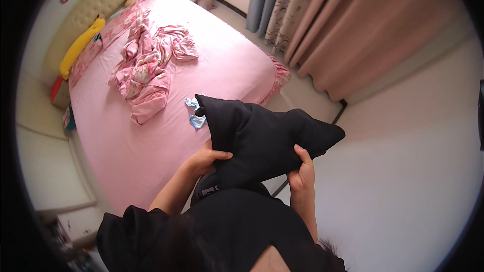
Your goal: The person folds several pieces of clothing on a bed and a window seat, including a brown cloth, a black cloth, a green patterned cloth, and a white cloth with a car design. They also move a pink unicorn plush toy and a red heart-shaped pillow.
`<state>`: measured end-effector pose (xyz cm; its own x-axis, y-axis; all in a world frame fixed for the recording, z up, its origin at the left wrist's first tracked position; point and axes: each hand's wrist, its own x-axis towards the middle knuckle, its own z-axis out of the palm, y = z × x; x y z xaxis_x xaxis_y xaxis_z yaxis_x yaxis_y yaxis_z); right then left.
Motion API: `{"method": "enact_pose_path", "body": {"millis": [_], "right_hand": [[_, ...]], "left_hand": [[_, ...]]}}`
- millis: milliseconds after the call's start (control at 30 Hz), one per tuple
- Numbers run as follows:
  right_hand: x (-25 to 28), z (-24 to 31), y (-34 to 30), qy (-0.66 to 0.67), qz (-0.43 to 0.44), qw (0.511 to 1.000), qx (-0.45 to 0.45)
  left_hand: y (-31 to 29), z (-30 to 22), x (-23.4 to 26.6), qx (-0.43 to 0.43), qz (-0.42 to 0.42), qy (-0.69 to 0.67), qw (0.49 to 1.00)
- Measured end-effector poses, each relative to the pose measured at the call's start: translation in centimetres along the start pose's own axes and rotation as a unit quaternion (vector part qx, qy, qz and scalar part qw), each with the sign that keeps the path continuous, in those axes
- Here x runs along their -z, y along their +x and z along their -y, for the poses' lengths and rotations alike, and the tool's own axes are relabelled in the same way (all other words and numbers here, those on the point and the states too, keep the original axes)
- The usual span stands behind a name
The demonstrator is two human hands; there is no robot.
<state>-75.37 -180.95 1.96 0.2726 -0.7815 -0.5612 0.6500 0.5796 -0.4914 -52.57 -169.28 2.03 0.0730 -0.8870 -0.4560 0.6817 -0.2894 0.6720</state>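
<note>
A folded piece of black cloth point(257, 138), apparently a garment, is stretched between my hands in front of my body. At its near left edge my left hand point(207, 157) grips it, thumb on top and the other fingers hidden beneath. My right hand point(301, 172) pinches the near right side, with its thumb over the fabric. The cloth's right end tapers to a point beyond that hand. Just past the left end, small light blue cloth pieces point(197, 121) lie on the bed, partly covered by the black fabric.
The bed point(126, 156) with a pink sheet spreads ahead and left, carrying a crumpled pink floral bedding heap point(151, 73). A long yellow plush toy point(80, 48) leans by the padded headboard point(96, 7). Pinkish-brown curtains point(368, 25) hang at far right, beside a pale wall point(403, 156).
</note>
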Motion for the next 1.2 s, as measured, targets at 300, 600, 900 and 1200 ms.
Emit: {"method": "enact_pose_path", "body": {"millis": [300,600,900,1200], "right_hand": [[-9.5,11.1,20.3,-0.076,0.080,0.992,-0.053],[-21.3,23.1,37.2,-0.113,0.098,0.987,-0.049],[-29.7,30.6,55.8,-0.193,0.168,0.958,-0.128],[-39.7,35.1,70.6,-0.316,0.251,0.886,-0.229]], "left_hand": [[18.2,-6.5,-5.2,-0.073,-0.051,-0.021,0.996],[36.8,-16.5,-11.6,-0.134,-0.020,-0.045,0.990],[52.9,-20.9,-15.6,-0.157,-0.115,-0.127,0.973],[64.3,-24.7,-21.6,-0.201,-0.261,-0.243,0.912]]}}
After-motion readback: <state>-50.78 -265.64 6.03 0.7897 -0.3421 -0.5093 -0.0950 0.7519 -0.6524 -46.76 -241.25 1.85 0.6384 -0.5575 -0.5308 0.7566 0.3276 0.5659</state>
